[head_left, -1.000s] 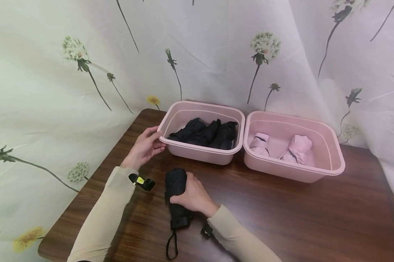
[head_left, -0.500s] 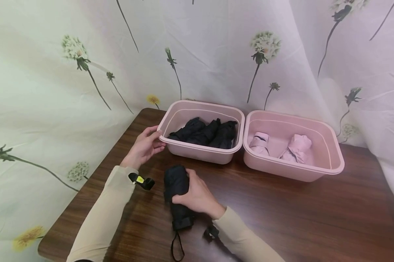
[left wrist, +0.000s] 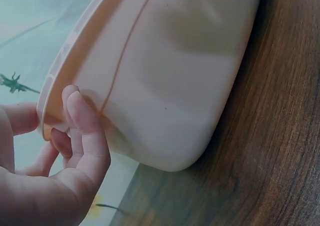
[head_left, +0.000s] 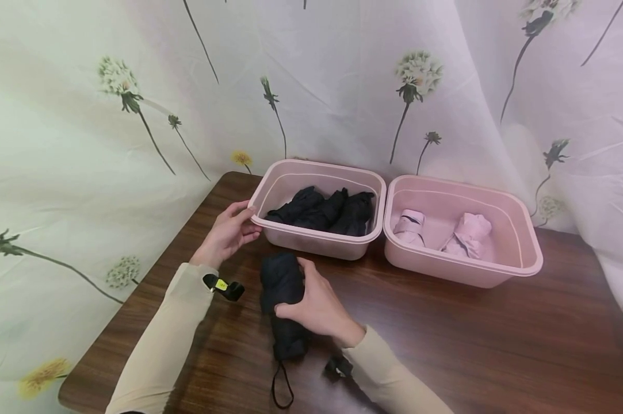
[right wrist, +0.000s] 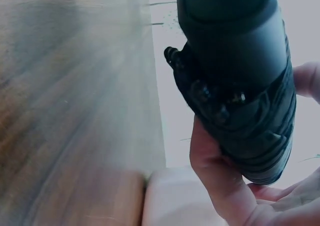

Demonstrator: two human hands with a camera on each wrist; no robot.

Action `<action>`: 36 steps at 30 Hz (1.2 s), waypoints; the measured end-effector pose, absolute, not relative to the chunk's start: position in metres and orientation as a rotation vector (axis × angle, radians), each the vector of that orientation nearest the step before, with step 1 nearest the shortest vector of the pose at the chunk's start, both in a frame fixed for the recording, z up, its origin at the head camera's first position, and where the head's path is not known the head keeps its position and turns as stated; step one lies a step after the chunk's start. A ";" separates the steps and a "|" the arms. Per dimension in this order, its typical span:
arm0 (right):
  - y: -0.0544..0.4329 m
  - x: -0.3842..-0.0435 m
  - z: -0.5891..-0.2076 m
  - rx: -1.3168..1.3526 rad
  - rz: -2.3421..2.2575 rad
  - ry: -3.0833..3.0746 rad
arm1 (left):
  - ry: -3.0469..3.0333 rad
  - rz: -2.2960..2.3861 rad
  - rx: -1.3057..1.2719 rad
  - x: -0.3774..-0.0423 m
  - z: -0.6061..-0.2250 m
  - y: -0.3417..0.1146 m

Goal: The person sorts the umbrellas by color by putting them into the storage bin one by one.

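Note:
My right hand [head_left: 316,303] grips a folded black umbrella [head_left: 282,284] by its middle, over the table in front of the left bin. A thin wrist loop [head_left: 282,385] hangs from its near end. The right wrist view gives a close look at the umbrella's handle end [right wrist: 230,41], with the thumb and fingers around the fabric. With its thumb and fingers, my left hand [head_left: 225,233] holds the left corner rim of a pink plastic bin [head_left: 316,244]; the left wrist view has this rim [left wrist: 50,81] too. Several folded black umbrellas [head_left: 324,211] lie inside that bin.
A second pink bin [head_left: 461,274] stands close to the right of the first and holds two folded pink umbrellas, one at the left [head_left: 409,227] and one in the middle [head_left: 468,234]. Both bins sit on a dark wooden table [head_left: 446,345], before a flower-printed cloth [head_left: 332,86].
My right hand has moved the black umbrella slightly forward, towards the left bin, and a little to the right. The left hand stays at the bin's rim; both bins stay put.

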State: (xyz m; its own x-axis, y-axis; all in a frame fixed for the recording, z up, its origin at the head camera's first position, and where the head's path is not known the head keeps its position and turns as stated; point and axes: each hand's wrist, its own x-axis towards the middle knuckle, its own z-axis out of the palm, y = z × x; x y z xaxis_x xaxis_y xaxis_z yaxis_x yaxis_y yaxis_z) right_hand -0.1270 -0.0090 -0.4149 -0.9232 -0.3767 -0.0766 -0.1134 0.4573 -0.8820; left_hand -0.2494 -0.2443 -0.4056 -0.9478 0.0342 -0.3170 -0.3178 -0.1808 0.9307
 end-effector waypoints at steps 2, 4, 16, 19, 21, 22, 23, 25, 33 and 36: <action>-0.008 -0.127 -0.412 -0.425 -1.477 2.443 | 1.848 2.225 -0.330 -0.249 -0.406 -0.244; -0.007 -0.126 -0.409 -0.430 -1.502 2.442 | 1.853 2.221 -0.330 -0.248 -0.405 -0.245; 0.001 -0.123 -0.394 -0.537 -1.648 2.497 | 1.876 2.204 -0.332 -0.248 -0.405 -0.246; 0.004 -0.125 -0.392 -0.567 -1.684 2.529 | 1.872 2.211 -0.327 -0.248 -0.404 -0.245; 0.006 -0.126 -0.391 -0.582 -1.716 2.544 | 1.862 2.222 -0.323 -0.248 -0.404 -0.245; 0.007 -0.127 -0.390 -0.587 -1.737 2.545 | 1.859 2.228 -0.318 -0.248 -0.404 -0.245; 0.008 -0.127 -0.389 -0.591 -1.754 2.546 | 1.857 2.231 -0.314 -0.248 -0.404 -0.245; 0.010 -0.129 -0.388 -0.600 -1.790 2.537 | 1.853 2.240 -0.310 -0.248 -0.404 -0.245; 0.020 -0.132 -0.380 -0.544 -1.886 2.480 | 1.849 2.242 -0.301 -0.248 -0.403 -0.246; 0.025 -0.134 -0.376 -0.529 -1.922 2.468 | 1.846 2.247 -0.303 -0.248 -0.403 -0.245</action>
State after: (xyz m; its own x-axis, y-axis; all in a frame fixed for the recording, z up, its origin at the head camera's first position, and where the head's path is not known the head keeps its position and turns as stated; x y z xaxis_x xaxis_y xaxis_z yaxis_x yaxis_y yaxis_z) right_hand -0.1341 0.0246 -0.3761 -0.9439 -0.2405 0.2262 -0.2782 0.2104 -0.9372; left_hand -0.2481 -0.2453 -0.4029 -0.9551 0.0365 -0.2940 -0.2955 -0.1889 0.9365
